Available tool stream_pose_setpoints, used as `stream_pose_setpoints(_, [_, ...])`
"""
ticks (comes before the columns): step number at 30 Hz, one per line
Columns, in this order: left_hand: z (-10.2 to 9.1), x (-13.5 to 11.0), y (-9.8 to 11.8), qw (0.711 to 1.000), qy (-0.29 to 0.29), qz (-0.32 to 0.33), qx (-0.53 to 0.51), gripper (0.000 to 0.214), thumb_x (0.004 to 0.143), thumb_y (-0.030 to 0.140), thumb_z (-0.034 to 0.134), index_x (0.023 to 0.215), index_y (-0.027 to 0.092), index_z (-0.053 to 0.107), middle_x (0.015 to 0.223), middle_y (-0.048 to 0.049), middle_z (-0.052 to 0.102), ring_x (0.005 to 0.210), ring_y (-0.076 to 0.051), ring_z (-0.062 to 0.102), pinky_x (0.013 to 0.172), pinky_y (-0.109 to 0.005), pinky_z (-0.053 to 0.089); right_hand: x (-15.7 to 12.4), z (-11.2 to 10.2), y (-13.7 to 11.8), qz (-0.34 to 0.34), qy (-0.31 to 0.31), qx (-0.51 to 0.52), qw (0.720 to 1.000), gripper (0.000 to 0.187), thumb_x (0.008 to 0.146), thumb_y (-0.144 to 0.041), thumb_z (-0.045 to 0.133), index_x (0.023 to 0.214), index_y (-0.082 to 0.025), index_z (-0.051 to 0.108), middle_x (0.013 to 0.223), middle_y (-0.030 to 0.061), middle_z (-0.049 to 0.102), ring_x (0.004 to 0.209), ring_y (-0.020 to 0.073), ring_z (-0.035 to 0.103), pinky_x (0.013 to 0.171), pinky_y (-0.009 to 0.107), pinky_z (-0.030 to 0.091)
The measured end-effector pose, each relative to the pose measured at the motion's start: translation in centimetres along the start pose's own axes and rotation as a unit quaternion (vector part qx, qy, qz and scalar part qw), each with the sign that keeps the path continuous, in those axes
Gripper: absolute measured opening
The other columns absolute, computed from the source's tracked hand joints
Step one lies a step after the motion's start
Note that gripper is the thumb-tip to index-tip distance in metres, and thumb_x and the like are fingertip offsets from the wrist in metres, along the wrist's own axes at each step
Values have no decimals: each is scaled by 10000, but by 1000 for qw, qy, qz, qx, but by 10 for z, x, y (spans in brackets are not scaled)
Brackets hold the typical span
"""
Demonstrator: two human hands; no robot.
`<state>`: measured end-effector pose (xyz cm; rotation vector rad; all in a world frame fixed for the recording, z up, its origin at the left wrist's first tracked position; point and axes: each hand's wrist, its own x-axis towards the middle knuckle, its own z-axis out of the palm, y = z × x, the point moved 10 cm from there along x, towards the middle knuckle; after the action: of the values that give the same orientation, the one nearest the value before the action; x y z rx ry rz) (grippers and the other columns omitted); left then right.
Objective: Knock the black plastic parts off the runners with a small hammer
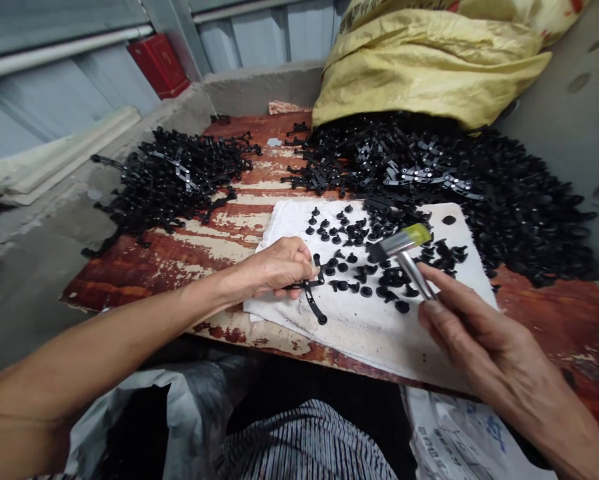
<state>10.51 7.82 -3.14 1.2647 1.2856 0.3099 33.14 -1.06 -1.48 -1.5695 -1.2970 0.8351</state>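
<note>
My left hand [287,265] pinches a black jointed linkage part [313,300] above the front left of a white cloth [279,313]. One curved arm of that part hangs down from my fingers, with a round end at its tip. In my right hand [472,327] is a small hammer [402,248], gripped by its metal handle. Its head has one dark face and one yellow-green face and is raised over the cloth. Several small black round-based knobs [366,291] lie scattered on the cloth between my hands.
Black jointed parts form a heap [164,180] at the left. A larger heap [519,200] spills from a yellow woven sack [429,67] at the back right. The worn red board [219,247] has a concrete ledge [259,87] behind it. Plastic bags [194,407] hang below its front edge.
</note>
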Motion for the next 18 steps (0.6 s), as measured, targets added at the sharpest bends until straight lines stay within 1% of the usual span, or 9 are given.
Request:
stream_pose_setpoints(2, [-1, -2, 3, 1000, 11, 7, 6, 212, 803, 63, 594, 804, 215, 446, 498, 80, 495, 293, -59, 444, 293, -173, 209, -4, 12, -22, -100, -36, -75, 991, 458, 858, -368, 625, 1304, -276, 664, 1199, 92, 726, 1054, 301, 700, 863, 474, 592])
stream_pose_setpoints(3, [-2, -3, 3, 1000, 18, 12, 10, 210, 793, 66, 599, 794, 215, 450, 496, 76, 496, 294, -61, 444, 296, -173, 209, -6, 19, -31, -142, -55, -100, 983, 456, 890, -327, 588, 1339, -265, 638, 1260, 94, 702, 1113, 305, 681, 926, 505, 561])
stream_pose_setpoints(5, [-4, -2, 3, 999, 24, 18, 19, 204, 771, 81, 620, 784, 215, 466, 503, 61, 517, 300, -69, 452, 303, -176, 206, -11, 28, -46, -199, -74, -128, 969, 462, 931, -236, 534, 1389, -255, 589, 1299, 93, 681, 1135, 289, 674, 950, 502, 552])
stream_pose_setpoints(8, [-6, 2, 3, 999, 22, 29, 31, 205, 735, 104, 657, 763, 215, 487, 499, 44, 539, 301, -78, 459, 312, -174, 187, -20, 34, -70, -274, -66, -156, 947, 560, 941, -127, 494, 1475, -296, 487, 1283, 81, 687, 1091, 254, 690, 888, 426, 590])
stream_pose_setpoints(10, [-6, 5, 3, 998, 18, 36, 38, 207, 717, 113, 669, 737, 217, 491, 467, 49, 523, 295, -81, 451, 314, -170, 182, -25, 33, -82, -308, -40, -178, 934, 640, 933, -84, 484, 1521, -324, 412, 1154, 86, 716, 924, 231, 716, 733, 356, 615])
stream_pose_setpoints(12, [-6, 6, 2, 998, 16, 32, 44, 200, 708, 121, 666, 719, 217, 490, 451, 55, 509, 292, -84, 447, 311, -167, 187, -26, 34, -86, -323, -21, -219, 920, 659, 926, -65, 461, 1540, -291, 386, 939, 80, 695, 675, 197, 666, 544, 301, 565])
stream_pose_setpoints(14, [-6, 6, 0, 999, 14, 23, 47, 182, 708, 128, 654, 719, 214, 494, 469, 50, 526, 294, -84, 450, 306, -166, 193, -26, 40, -86, -336, -29, -277, 900, 623, 914, -68, 435, 1512, -246, 446, 766, 42, 613, 496, 164, 544, 399, 267, 449])
stream_pose_setpoints(16, [-6, 5, -1, 998, 15, 22, 50, 159, 717, 139, 641, 719, 210, 499, 491, 43, 541, 301, -84, 460, 305, -167, 209, -26, 47, -84, -345, -50, -318, 882, 604, 909, -83, 429, 1482, -262, 494, 705, 20, 569, 464, 160, 507, 365, 258, 385])
stream_pose_setpoints(18, [-5, 5, 0, 998, 8, 34, 53, 136, 736, 155, 623, 713, 210, 500, 487, 42, 536, 299, -81, 447, 300, -172, 220, -27, 44, -88, -347, -42, -304, 886, 634, 920, -93, 445, 1502, -345, 452, 747, 22, 597, 522, 171, 553, 410, 263, 417])
